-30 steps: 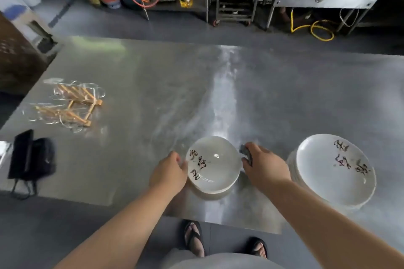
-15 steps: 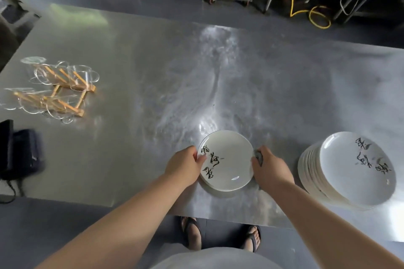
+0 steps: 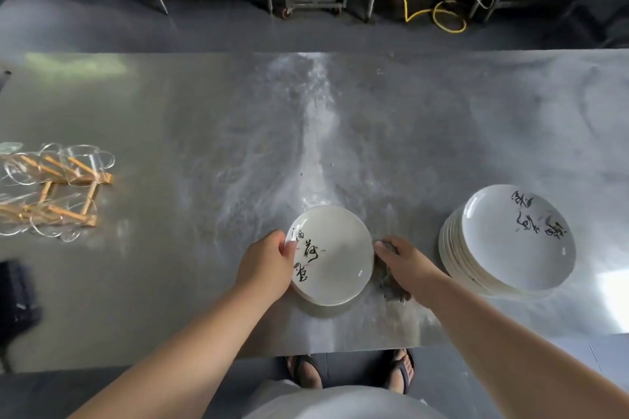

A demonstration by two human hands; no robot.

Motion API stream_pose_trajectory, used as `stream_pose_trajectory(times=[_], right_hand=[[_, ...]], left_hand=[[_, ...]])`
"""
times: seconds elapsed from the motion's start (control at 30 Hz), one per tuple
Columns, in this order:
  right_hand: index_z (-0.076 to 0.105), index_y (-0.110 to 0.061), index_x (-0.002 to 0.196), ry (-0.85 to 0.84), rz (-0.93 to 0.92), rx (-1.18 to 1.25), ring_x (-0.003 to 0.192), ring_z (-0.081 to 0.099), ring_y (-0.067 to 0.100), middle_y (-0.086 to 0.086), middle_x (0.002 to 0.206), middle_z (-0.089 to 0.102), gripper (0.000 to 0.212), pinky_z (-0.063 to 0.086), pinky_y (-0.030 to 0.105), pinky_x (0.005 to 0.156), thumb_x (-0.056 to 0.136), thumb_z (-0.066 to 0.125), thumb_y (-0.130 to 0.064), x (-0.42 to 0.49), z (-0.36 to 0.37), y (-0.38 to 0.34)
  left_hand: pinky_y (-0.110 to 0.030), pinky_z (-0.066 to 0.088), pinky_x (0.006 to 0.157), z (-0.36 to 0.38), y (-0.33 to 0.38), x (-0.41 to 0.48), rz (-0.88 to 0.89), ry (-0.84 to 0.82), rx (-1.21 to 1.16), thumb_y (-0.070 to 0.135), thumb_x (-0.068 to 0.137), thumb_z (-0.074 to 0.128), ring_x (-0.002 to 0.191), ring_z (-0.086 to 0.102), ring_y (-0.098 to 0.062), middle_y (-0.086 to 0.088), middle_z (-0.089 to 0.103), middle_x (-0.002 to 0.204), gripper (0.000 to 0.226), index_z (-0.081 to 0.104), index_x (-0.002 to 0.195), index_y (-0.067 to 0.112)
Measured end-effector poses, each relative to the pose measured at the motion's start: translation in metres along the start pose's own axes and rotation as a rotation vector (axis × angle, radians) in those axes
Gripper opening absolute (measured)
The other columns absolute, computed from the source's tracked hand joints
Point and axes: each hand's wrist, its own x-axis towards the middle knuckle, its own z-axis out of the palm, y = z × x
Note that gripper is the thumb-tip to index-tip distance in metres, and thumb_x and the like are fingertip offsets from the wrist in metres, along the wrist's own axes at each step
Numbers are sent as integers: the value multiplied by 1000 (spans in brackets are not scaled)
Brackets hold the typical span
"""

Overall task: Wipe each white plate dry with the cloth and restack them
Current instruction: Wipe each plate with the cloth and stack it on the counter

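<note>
Two hands are handling one white plate [image 3: 335, 257] on the counter [image 3: 204, 133], left hand [image 3: 269, 264] gripping its rim, right hand [image 3: 406, 264] clutching the cloth [image 3: 391, 282]; wiping seems next.

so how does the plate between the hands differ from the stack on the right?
The held plate is single, gripped by the left hand; the plate stack is many plates, untouched. The held plate sits centre-front, the stack right. Both are white with dark brush lettering.
</note>
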Motion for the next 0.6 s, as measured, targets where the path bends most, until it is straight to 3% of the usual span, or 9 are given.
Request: stream_pose_trajectory(times=[0.13,0.23,0.4,0.5,0.6], right_hand=[[69,-34,104,-68,38,217,71,72,25,7,89,76,21,49,28,54,98,58,-51,-3,0,6],[69,-28,110,-95,26,309,78,71,30,12,96,75,27,56,38,65,95,61,-50,-4,2,6],[67,-35,108,-58,-44,377,88,74,28,8,98,75,16,63,50,86,98,63,-47,-22,-21,2],[66,-41,112,30,-168,339,92,74,17,-4,95,76,24,61,46,89,94,59,-56,-43,-54,-7],[67,-38,110,83,-298,359,84,71,7,-13,89,75,28,58,37,84,91,57,-57,-66,-97,-16]], left_hand=[[-32,29,50,4,-2,8,-30,13,22,39,104,58,55,43,-18,4,52,62,42,42,72,17],[-33,31,52,10,-6,9,-56,37,10,37,104,59,56,44,-20,3,53,63,42,42,72,16],[-33,33,51,1,20,-6,-31,94,-96,45,101,57,55,44,-21,7,48,58,37,41,73,26],[-45,53,62,-13,66,-24,-47,1,-390,46,94,57,75,64,-25,0,65,75,22,53,84,27],[-44,61,73,-24,123,-42,-228,-135,-975,35,89,60,98,76,-22,4,81,100,20,73,104,40]])
